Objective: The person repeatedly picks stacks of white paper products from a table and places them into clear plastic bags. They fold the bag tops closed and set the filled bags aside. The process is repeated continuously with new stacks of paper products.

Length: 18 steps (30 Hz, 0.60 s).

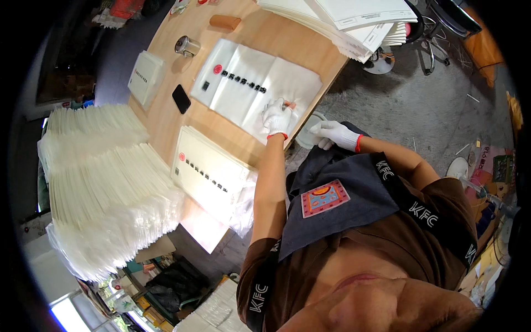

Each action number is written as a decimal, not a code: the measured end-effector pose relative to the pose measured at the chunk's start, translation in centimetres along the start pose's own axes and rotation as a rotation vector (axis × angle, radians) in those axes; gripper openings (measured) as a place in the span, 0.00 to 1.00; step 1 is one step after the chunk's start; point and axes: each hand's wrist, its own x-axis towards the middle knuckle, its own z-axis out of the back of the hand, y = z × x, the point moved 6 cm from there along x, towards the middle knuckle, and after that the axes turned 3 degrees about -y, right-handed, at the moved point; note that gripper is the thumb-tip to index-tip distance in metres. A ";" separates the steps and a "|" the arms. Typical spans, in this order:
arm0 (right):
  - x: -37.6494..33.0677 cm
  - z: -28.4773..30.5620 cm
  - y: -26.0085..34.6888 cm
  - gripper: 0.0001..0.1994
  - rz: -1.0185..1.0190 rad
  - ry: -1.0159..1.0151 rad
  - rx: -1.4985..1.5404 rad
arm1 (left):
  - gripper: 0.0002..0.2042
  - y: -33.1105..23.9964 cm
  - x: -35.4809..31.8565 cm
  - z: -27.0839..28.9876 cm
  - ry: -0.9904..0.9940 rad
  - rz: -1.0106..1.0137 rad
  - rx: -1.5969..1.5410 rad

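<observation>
My left hand [277, 117], in a white knit glove with red cuff and bare fingertips showing, rests on the near right part of a white plastic-covered sheet [243, 99]. This sheet bears a red round mark and black print, and lies flat with soft creases. Its fingers are bent over the surface, with nothing plainly gripped. Off the table's edge, my right hand [336, 135], gloved alike, is curled beside a round translucent tub [306, 135]. Whatever its fingers may hold is hidden. A stack of similar printed sheets [207, 169] lies left of my left forearm.
A tall pile of plastic-sleeved sheets [105, 182] stands on the left. On the wooden table [265, 27] are a phone [181, 99], a metal cup [188, 46], a brown case [225, 22] and a small stack [147, 78]. White boards [354, 16] overhang the far right; chairs [442, 33] stand beyond.
</observation>
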 end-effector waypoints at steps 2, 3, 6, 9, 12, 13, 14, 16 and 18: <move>0.2 0.5 -0.3 0.19 0.035 -0.035 0.047 | 0.11 1.1 0.6 -0.3 0.017 0.004 -0.058; 0.4 0.5 0.3 0.18 0.055 -0.015 0.027 | 0.11 1.6 0.9 -0.2 0.053 0.053 -0.145; 2.6 1.2 2.5 0.20 0.131 -0.035 -0.077 | 0.10 2.5 1.5 0.5 0.103 0.110 -0.355; 4.8 -0.3 7.3 0.25 0.199 -0.217 -0.265 | 0.11 3.2 2.6 1.1 0.030 -0.013 -0.446; 9.9 -2.8 10.1 0.24 0.236 -0.250 -0.294 | 0.11 5.1 4.3 1.3 -0.075 -0.058 -0.590; 11.1 -2.5 10.7 0.23 0.365 -0.310 -0.517 | 0.12 5.3 4.4 2.9 -0.114 -0.011 -0.693; 12.3 -1.7 11.0 0.22 0.497 -0.372 -0.742 | 0.13 5.2 4.5 4.7 -0.156 0.031 -0.797; 14.7 2.4 9.3 0.19 0.535 -0.380 -1.037 | 0.14 3.0 4.7 9.6 -0.214 0.055 -1.419; 14.6 4.0 9.0 0.17 0.323 -0.250 -1.030 | 0.14 2.1 4.0 13.2 -0.228 0.066 -1.593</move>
